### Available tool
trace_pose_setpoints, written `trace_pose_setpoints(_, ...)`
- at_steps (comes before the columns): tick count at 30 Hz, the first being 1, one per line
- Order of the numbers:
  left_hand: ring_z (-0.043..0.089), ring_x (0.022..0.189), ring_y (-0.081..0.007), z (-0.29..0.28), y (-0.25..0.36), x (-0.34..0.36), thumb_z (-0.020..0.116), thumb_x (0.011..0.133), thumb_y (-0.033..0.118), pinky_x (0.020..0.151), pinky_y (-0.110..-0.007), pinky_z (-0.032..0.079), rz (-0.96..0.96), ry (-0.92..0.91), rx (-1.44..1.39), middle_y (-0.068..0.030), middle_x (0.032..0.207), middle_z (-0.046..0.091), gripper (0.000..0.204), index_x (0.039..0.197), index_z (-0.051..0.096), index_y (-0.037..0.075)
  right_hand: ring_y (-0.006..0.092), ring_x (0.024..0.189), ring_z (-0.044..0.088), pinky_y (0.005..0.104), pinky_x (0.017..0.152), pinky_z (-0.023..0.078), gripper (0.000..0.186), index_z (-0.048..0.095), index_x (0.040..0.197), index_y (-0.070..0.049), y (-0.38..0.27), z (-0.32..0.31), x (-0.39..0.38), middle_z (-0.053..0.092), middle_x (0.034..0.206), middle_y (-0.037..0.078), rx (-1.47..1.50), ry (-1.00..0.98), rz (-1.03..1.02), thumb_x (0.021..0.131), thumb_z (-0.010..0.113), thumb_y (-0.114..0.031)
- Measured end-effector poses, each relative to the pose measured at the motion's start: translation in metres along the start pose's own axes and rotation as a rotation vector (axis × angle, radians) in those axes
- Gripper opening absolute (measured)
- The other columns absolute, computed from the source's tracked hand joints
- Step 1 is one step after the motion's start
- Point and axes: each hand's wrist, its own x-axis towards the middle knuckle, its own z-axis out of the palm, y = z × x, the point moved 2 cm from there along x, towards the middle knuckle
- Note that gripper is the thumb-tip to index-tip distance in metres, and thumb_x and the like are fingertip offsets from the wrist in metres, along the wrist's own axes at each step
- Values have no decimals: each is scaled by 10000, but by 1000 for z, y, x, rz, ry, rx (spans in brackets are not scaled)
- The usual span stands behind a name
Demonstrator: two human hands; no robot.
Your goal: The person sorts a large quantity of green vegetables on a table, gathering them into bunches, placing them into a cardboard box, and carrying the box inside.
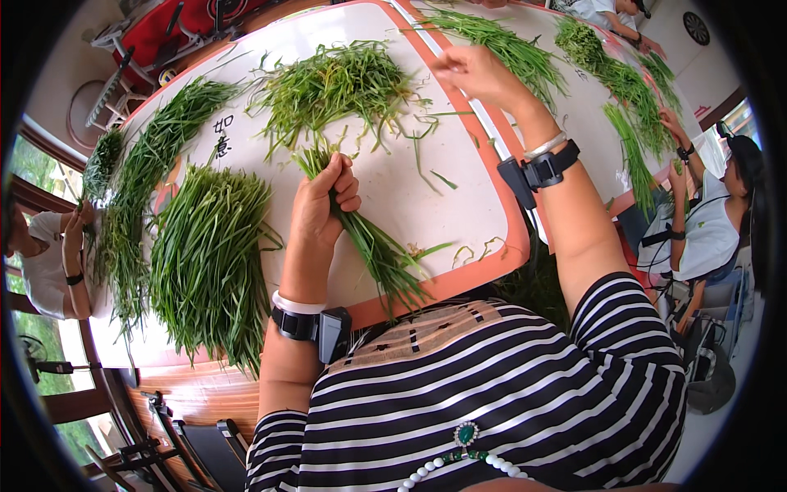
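My left hand [321,197] is closed around a small bunch of garlic chives [373,246], near its pale cut ends. The long green leaves trail down toward the table's near edge. My right hand [479,75] is raised over the gap between two tables, its fingers loosely stretched to the left and slightly blurred, with nothing visible in them. Beyond the left hand lies a loose, tangled heap of chives [332,90]. A large, neatly gathered pile of chives [209,254] sits left of my left forearm.
The white table [385,184] has an orange rim; loose leaf scraps lie on it. Further chives [160,148] line its left side. A second table [566,107] on the right holds more chives [500,45]. People work at left [49,254] and right [713,221].
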Motion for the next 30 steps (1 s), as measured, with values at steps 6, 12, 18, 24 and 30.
trace_pose_setpoints(6, 325, 544, -70, 3, -3, -5, 538, 977, 228, 467, -209, 287, -11, 17, 21, 38, 640, 368, 176, 915, 529, 64, 258, 750, 670, 353, 692, 513, 116, 685, 858, -21, 74, 15, -26, 684, 782, 142, -327, -58, -27, 759, 691, -81)
trace_pose_setpoints(12, 298, 534, -63, 9, -2, -5, 514, 991, 236, 460, -196, 274, -21, 15, 32, 40, 642, 347, 188, 898, 510, 72, 316, 791, 635, 386, 713, 498, 112, 626, 840, -1, 104, 21, -27, 654, 835, 163, -305, 55, -128, 783, 678, -82)
trace_pose_setpoints(18, 309, 547, -64, 9, -1, -1, 520, 988, 240, 465, -196, 277, -31, 27, 24, 44, 646, 353, 189, 897, 514, 75, 146, 653, 578, 281, 616, 470, 64, 562, 914, 6, 110, 7, -25, 616, 782, 74, 266, 139, 112, 916, 560, -58)
trace_pose_setpoints(24, 315, 551, -68, 5, 2, -4, 529, 984, 235, 466, -197, 281, -23, 17, 19, 44, 646, 354, 181, 901, 516, 74, 66, 656, 556, 185, 526, 415, 63, 566, 961, -15, 46, -3, -12, 618, 809, 25, 363, 60, 102, 949, 526, -63)
trace_pose_setpoints(30, 306, 540, -61, 7, -3, -4, 533, 985, 246, 460, -198, 276, -23, 3, 15, 44, 648, 354, 198, 895, 517, 71, 82, 827, 648, 181, 614, 490, 178, 625, 1089, -15, -8, 17, 3, 682, 983, 35, 449, 1, -97, 955, 530, -84)
